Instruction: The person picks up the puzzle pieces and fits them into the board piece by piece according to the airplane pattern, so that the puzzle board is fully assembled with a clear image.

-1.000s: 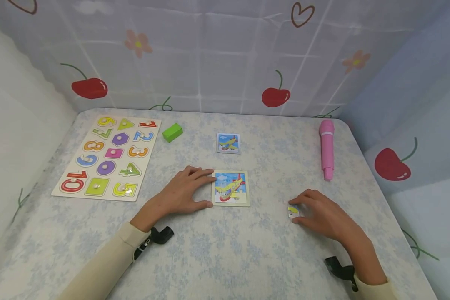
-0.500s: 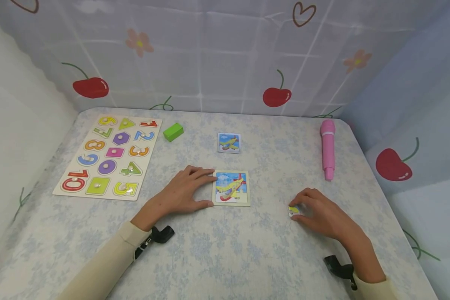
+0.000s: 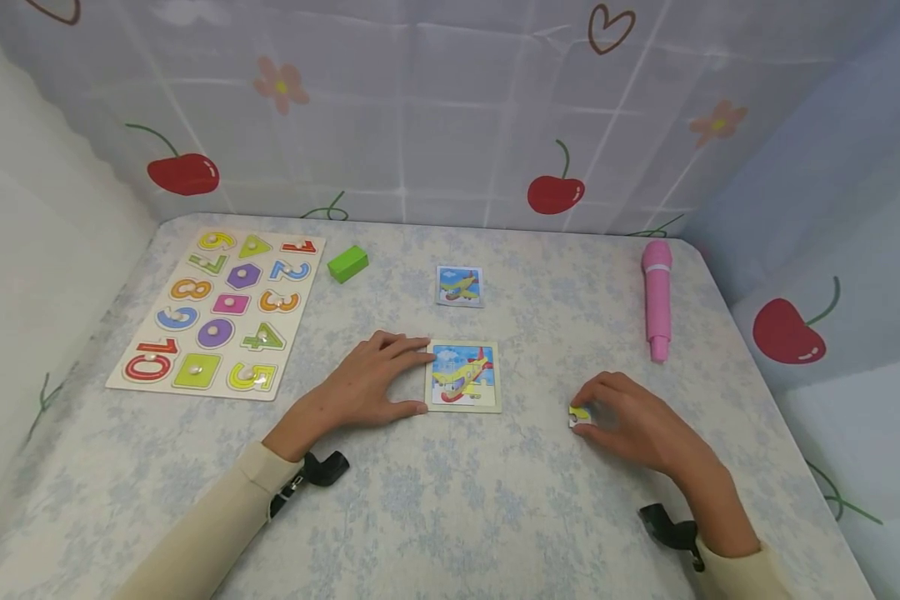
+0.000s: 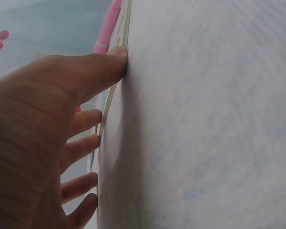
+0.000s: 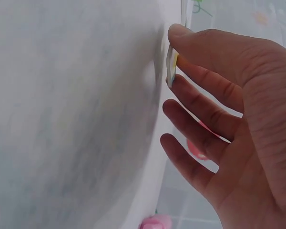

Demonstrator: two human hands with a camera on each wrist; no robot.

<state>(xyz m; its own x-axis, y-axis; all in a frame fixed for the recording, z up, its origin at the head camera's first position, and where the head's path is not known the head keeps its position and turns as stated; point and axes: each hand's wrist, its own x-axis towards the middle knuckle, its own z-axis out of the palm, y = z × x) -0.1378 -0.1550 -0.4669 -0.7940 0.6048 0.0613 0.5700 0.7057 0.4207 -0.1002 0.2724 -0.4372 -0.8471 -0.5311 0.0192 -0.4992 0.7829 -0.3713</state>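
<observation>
A small square airplane jigsaw puzzle lies in its pale frame at the middle of the table, with a pale patch at its lower right. My left hand rests beside it, thumb and fingertips against the frame's left edge and nothing enclosed by the fingers. To the right, my right hand pinches a yellow-and-white puzzle piece between thumb and fingers. Seen from the right wrist, that puzzle piece stands on edge just off the table surface, and the other fingers are spread. Behind the puzzle is a small airplane picture card.
A board of number and shape pegs lies at the left. Near its upper right corner sits a green block. A pink toy microphone lies at the far right. Printed curtains stand behind the table.
My right hand, with the puzzle piece in its pinch, has shifted slightly left and up, and the piece has tilted. My left hand keeps its place at the puzzle frame.
</observation>
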